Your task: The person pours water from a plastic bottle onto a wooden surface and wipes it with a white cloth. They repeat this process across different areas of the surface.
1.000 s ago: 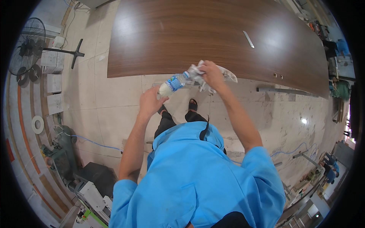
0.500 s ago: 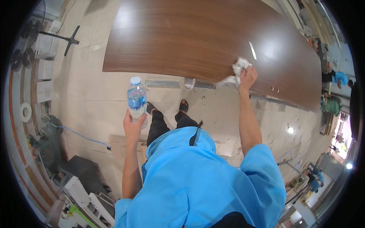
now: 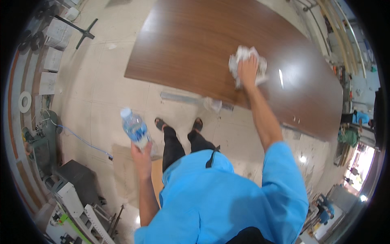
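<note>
— Head view first: where are your hands?

— Well apart. My right hand [image 3: 248, 70] is stretched out ahead, palm down, pressing a crumpled white rag [image 3: 245, 62] flat onto the brown board [image 3: 191, 49]. The rag lies under my fingers, toward the board's right half, near a bright glare streak.

— And the left?

— My left hand [image 3: 141, 155] is low at my side, fingers wrapped round the bottom of a clear bottle [image 3: 135, 128] with a blue label. It stands upright, cap up, over the tiled floor [image 3: 101, 97], off the board.

— Anything else close by?

— A metal strip [image 3: 183, 99] runs along the board's near edge, with a scrap of clear plastic [image 3: 213, 105] beside it, just ahead of my feet.
</note>
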Demonstrator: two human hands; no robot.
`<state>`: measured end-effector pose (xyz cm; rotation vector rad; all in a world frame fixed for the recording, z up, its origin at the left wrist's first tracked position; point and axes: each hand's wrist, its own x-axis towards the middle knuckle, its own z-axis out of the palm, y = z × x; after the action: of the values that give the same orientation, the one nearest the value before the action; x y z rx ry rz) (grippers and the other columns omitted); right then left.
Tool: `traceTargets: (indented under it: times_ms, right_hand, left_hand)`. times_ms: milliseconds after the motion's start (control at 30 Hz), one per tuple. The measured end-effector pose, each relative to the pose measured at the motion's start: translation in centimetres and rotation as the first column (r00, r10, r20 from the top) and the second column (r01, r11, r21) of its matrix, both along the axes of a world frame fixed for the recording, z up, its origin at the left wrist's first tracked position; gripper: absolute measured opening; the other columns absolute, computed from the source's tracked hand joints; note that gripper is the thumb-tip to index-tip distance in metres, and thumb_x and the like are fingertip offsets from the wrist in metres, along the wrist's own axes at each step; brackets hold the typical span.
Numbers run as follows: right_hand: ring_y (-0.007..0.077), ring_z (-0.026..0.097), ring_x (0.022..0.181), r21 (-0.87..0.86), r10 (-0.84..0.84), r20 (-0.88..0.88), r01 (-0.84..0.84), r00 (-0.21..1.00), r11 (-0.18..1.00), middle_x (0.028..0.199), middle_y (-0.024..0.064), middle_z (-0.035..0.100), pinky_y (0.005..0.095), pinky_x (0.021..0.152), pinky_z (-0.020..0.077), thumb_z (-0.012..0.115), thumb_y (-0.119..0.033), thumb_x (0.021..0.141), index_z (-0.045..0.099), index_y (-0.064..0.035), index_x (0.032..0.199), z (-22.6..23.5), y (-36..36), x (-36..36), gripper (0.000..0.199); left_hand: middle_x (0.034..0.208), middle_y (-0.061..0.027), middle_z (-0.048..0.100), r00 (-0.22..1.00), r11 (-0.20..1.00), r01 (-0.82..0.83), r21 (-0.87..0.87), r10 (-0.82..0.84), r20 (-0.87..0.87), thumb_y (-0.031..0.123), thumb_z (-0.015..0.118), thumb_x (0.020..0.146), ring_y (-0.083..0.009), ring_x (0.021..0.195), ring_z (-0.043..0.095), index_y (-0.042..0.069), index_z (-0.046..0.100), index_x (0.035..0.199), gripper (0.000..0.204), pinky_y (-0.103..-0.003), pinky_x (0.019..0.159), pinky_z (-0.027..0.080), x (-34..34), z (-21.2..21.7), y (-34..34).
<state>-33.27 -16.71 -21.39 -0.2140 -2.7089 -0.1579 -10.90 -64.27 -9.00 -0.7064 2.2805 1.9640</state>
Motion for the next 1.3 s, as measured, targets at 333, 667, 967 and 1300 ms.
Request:
traceTargets:
  times_ms: [333, 667, 967, 1300]
  right_hand:
    - [0.0408, 0.053, 0.132, -0.107, 0.264, 0.089, -0.255, 0.96, 0.961, 0.128, 0.0297, 0.064, 0.052, 0.118, 0.0351, 0.055, -0.027, 0.1, 0.071, 0.0036, 0.106, 0.1, -6.9, -13.1, 0.035]
    - [0.0435, 0.048, 0.14, -0.158, 0.406, 0.283, -0.375, 0.869, 0.914, 0.147, 0.0286, 0.054, 0.0565, 0.121, 0.0311, 0.058, -0.032, 0.099, 0.068, 0.0045, 0.12, 1.5, -11.2, -13.4, 0.044]
    - [0.0393, 0.045, 0.144, -0.189, 0.566, 0.153, -0.538, 0.81, 0.821, 0.151, 0.0265, 0.051, 0.0514, 0.122, 0.0304, 0.074, -0.026, 0.09, 0.061, 0.0048, 0.135, -0.5, -5.4, -9.0, 0.056]
    - [0.0445, 0.065, 0.11, -0.448, 0.032, 0.141, 0.035, 0.99, 0.893, 0.111, 0.0261, 0.068, 0.0536, 0.093, 0.0522, 0.077, -0.026, 0.089, 0.064, 0.001, 0.105, 3.0, -1.3, -14.8, 0.034]
  left_hand:
    - [0.12, -0.0086, 0.068, 0.981, 0.982, 0.184, -0.031, -0.182, 0.064, 0.012, 0.083, 0.086, -0.0192, 0.109, 0.064, 0.0, 0.059, 0.131, 0.053, -0.036, 0.098, 0.049, -1.1, -0.5, -1.3]
    - [0.12, -0.0076, 0.067, 0.983, 0.981, 0.179, 0.072, -0.182, 0.038, 0.007, 0.083, 0.081, -0.019, 0.11, 0.064, 0.001, 0.058, 0.131, 0.055, -0.035, 0.099, 0.049, -6.9, -1.1, -2.2]
    - [0.125, -0.01, 0.065, 0.974, 0.976, 0.194, 0.095, -0.203, 0.102, 0.003, 0.081, 0.081, -0.0198, 0.115, 0.063, 0.0, 0.056, 0.136, 0.06, -0.035, 0.101, 0.048, -8.8, -2.7, -4.6]
    - [0.124, -0.0095, 0.065, 0.99, 0.989, 0.129, 0.071, -0.133, 0.053, 0.003, 0.082, 0.08, -0.0196, 0.114, 0.062, 0.001, 0.056, 0.133, 0.059, -0.034, 0.101, 0.048, -9.3, -0.4, -2.9]
